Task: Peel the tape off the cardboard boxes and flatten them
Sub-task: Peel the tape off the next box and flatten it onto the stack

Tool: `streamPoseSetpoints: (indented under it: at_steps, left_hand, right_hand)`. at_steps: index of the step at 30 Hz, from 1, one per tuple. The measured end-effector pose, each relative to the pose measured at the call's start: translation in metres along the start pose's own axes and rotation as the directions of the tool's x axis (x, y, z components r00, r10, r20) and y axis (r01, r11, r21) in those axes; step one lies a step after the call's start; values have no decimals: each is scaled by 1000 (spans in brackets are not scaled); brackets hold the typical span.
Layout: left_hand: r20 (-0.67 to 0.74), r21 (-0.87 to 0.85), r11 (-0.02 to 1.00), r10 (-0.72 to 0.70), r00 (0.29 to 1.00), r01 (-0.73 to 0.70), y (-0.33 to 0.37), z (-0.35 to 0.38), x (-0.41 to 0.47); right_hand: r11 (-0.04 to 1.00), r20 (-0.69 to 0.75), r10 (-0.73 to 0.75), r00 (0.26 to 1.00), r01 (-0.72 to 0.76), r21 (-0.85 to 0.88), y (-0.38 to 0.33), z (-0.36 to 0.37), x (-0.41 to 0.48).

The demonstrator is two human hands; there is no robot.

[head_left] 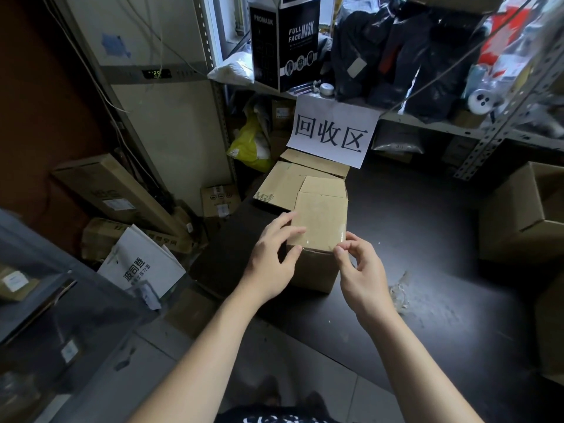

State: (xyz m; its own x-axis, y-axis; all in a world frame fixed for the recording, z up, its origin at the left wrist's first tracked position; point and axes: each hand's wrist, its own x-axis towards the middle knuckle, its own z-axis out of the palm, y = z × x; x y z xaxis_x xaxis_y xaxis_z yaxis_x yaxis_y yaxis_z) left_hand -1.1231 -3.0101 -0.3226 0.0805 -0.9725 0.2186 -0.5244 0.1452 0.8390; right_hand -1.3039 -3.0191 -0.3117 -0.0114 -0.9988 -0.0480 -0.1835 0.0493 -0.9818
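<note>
1. On the dark table (427, 233), near its front-left corner, 1 small cardboard box (314, 270) is set upright with its top flaps closed.
2. The box top is covered by glossy clear tape (320, 222); the tape is wrapped over the near top edge onto the front face.
3. The left hand (271, 264) is laid on the box's near-left top corner: fingers nearly straight across the top, thumb pressed on the front face. Nothing is clasped; the hand is flat and relaxed, used only as a brace.
4. The right hand (363, 270) is placed at the near-right top corner. Thumb and forefinger are closed in a pinch on the tape's edge there; the other fingers are curled loosely below.
5. Whether the tape edge is lifted off the cardboard yet cannot be told.
6. Just behind the box, touching it, flattened cardboard (283, 181) is stacked, with 1 smaller piece lying on top.
7. A white paper sign (332, 132) with 3 large black characters is hung from the shelf edge (427, 123) above that stack.
8. Crumpled tape scraps (398, 290) are seen on the table right of the right hand, apart from the box.
9. 1 larger open box (518, 215) is stood at the table's right side, well apart.
10. A black mask carton (283, 44) is stood on the shelf.
</note>
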Motion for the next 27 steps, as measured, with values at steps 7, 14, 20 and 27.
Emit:
streamPoseSetpoints:
  at_steps: [7,14,20,27]
  left_hand:
    - [100,-39,999,5,995,-1,11,2,0]
    - [101,-29,999,-14,995,17,14,-1,0]
    - [177,-31,999,-19,984,25,13,3,5]
    - [135,-24,998,-57,989,61,14,3,11]
  right_hand:
    - [999,61,-31,998,30,26,8,0,-3]
    - [998,74,-54,996,52,31,9,-3,-1]
    - [997,89,-74,993,74,9,7,-2,-2]
    - [989,96,-120,988,127,-71,5,-2,7]
